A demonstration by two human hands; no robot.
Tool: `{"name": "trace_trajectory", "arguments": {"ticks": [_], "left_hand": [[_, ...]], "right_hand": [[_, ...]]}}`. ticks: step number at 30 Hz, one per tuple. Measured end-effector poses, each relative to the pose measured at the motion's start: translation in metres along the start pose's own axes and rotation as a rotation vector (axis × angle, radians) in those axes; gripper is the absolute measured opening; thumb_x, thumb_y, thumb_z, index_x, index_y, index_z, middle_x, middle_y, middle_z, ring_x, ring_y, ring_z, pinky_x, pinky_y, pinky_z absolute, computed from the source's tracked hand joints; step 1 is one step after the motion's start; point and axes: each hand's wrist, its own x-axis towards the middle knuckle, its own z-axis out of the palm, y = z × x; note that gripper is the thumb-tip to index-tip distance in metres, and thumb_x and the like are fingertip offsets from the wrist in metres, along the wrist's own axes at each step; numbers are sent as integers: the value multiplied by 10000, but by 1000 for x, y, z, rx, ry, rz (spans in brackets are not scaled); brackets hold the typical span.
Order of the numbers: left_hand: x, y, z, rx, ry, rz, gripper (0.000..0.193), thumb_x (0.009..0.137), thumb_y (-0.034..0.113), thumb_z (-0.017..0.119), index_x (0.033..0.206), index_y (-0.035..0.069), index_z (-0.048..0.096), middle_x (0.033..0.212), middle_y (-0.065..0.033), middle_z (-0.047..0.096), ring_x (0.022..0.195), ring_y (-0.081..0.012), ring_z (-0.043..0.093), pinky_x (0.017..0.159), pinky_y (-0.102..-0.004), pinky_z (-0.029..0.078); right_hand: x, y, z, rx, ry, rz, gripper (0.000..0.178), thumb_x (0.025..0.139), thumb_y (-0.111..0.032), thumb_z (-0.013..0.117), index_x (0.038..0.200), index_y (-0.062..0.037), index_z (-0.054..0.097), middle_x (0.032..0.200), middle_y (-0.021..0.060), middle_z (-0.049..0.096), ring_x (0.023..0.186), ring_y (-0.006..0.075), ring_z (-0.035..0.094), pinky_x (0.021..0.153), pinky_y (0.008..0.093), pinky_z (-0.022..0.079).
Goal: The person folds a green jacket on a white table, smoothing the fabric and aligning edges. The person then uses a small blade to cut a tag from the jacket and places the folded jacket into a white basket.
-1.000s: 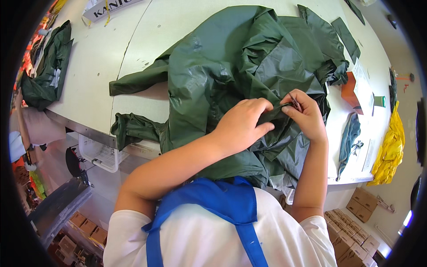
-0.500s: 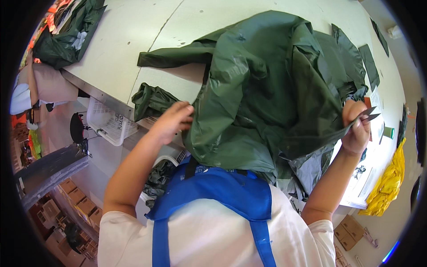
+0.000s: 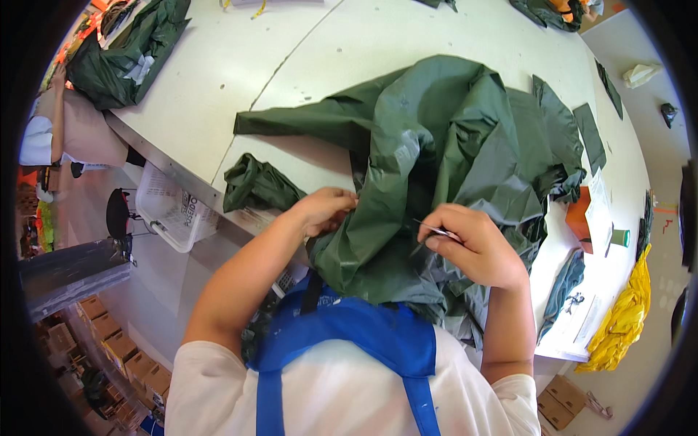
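Note:
A dark green waterproof jacket [image 3: 398, 156] lies bunched over the table's near edge, one sleeve stretched to the left. My left hand [image 3: 327, 209] is closed on the jacket's left edge, its fingertips partly hidden by the fabric. Over the jacket's middle, my right hand [image 3: 476, 247] grips a pair of small metal thread snips [image 3: 442, 232], blades toward the left. Their tips are close to the dark folds; whether they touch cloth I cannot tell. A rolled green piece [image 3: 258, 183] sits beside my left forearm.
The white table [image 3: 291, 83] carries more green garments at its far side. A white basket [image 3: 171, 207] stands below its left edge. Yellow fabric [image 3: 622, 320] hangs at the right, near a green roll [image 3: 620, 237]. Another person [image 3: 80, 131] is at the far left.
My right hand has moved left from the jacket's right edge to its middle, letting go of the fabric there and keeping the snips. My left hand has closed on the jacket's left edge.

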Motion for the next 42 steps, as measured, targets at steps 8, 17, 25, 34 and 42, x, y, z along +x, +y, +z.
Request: {"name": "trace_trajectory", "arguments": {"ticks": [8,17,25,34,42], "left_hand": [[-29,21,17,-357,141,340,202,845,0,478,1041,36,515,891,-70,589,746,-162,588,716,-301,534],[-102,41,107,102,31,908,249,882,-9,568,1129,8,544,906,-9,532,837,-54,532,730,-190,450],[-90,33,112,296,151,933,284,833,-106,553,1080,5,465,1166,-88,423,983,-151,565,803,-264,492],[-80,40,105,618,263,1047,312,804,-128,564,1093,-12,558,1133,-104,437,986,-176,578,786,-268,528],[-86,22,110,863,156,1067,344,778,-5,641,1113,51,585,1073,-132,493,940,-273,558,818,-328,463]], "right_hand": [[33,21,37,-384,-84,57,181,861,-93,540,1033,-36,539,1240,136,546,905,357,594,759,424,473],[5,9,16,210,42,-82,63,854,-26,570,917,-34,574,1116,133,567,1009,253,534,844,316,423],[0,42,43,387,313,58,83,852,-38,574,926,-11,599,976,75,552,923,175,503,844,296,393],[-14,53,45,779,298,92,214,891,-76,569,1086,10,590,1046,10,556,796,38,433,720,200,352],[-14,51,54,516,320,120,175,866,-41,581,1031,15,601,1010,62,561,938,142,503,840,267,400]]}}
